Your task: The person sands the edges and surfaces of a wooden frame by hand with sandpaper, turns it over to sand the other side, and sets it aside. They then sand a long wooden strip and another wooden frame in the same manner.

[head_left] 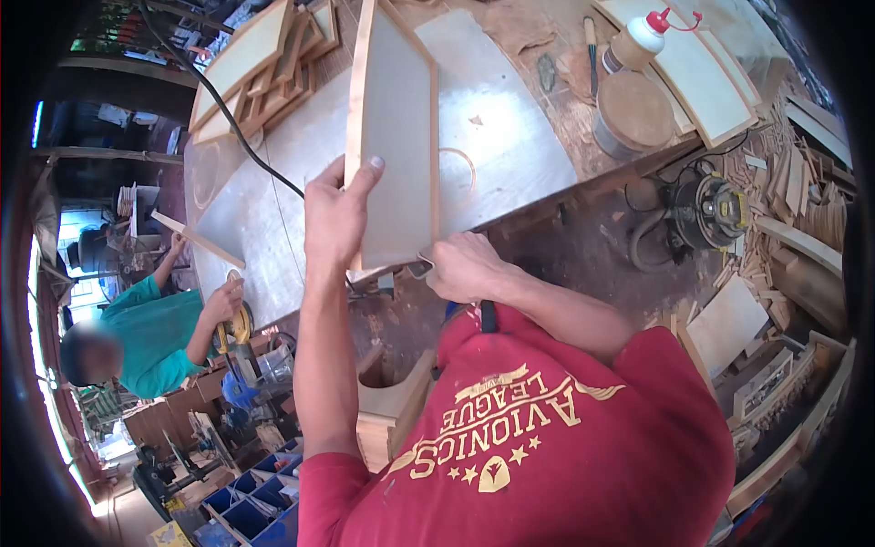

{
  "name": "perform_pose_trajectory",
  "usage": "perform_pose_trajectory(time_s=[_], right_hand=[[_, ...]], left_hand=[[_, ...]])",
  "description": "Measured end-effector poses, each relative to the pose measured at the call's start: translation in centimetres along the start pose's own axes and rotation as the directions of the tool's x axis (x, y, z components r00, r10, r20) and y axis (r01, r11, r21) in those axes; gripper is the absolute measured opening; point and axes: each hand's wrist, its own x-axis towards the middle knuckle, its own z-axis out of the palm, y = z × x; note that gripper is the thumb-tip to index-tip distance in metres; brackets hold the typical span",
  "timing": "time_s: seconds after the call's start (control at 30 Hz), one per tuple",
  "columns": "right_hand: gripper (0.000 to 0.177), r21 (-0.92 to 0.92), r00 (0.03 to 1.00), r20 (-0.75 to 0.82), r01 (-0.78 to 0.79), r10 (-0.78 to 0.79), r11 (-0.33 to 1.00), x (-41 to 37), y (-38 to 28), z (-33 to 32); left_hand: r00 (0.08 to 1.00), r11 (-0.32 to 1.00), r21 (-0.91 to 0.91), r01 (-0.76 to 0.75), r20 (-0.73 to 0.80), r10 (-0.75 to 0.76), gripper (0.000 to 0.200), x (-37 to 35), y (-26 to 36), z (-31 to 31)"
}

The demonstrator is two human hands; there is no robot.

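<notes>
A pale panel [398,164] edged with light wooden strips stands tilted over the metal-topped table. My left hand [339,211] is closed around its left edge strip, thumb lying over the panel's face. At the panel's lower right corner, my right hand [463,266] is closed with curled fingers. A small grey object [421,266] pokes out of that fist beside the frame's edge; its kind cannot be made out.
Similar framed panels [246,64] are piled at the back left. A glue bottle [641,41] and a round tub [632,114] stand at the right, near a vacuum cleaner [715,210]. A co-worker [159,337] in green handles a yellow power tool [239,325]. A black cable [228,123] crosses the table.
</notes>
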Motion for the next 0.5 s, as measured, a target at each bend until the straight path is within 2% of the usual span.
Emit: perform_pose_trajectory(time_s=[0.07,0.17,0.27,0.37,0.43,0.5], right_hand=[[0.03,0.031,0.995,-0.1,0.03,-0.027,0.999,-0.3,-0.2,0.4],[0.029,-0.003,0.997,-0.026,-0.068,0.068,0.998,0.6,1.4,1.2],[0.028,0.028,0.994,-0.051,-0.098,0.099,0.995,0.6,1.3,1.3],[0.026,0.071,0.989,-0.091,-0.111,0.117,0.991,0.8,2.6,3.2],[0.026,0.112,0.982,-0.144,-0.105,0.12,0.988,0.3,1.9,4.1],[0.033,0.124,0.939,-0.343,0.053,-0.007,0.991,-0.8,0.1,5.2]], left_hand=[[1.0,1.0,0.007,0.004,-0.001,-0.004,0.039,-0.3,-0.3,-0.2],[0.998,0.998,0.042,-0.054,-0.019,0.055,0.043,0.4,-0.4,-0.4],[1.0,0.998,0.061,-0.013,-0.004,0.013,0.045,-0.2,-0.2,0.0],[0.999,0.998,0.056,-0.033,-0.023,0.034,0.045,-0.4,-0.1,0.3],[0.997,0.992,0.104,-0.071,-0.035,0.075,0.045,-0.2,0.0,0.4],[0.998,0.997,0.052,-0.05,-0.022,0.052,0.043,0.0,-0.4,0.1]])
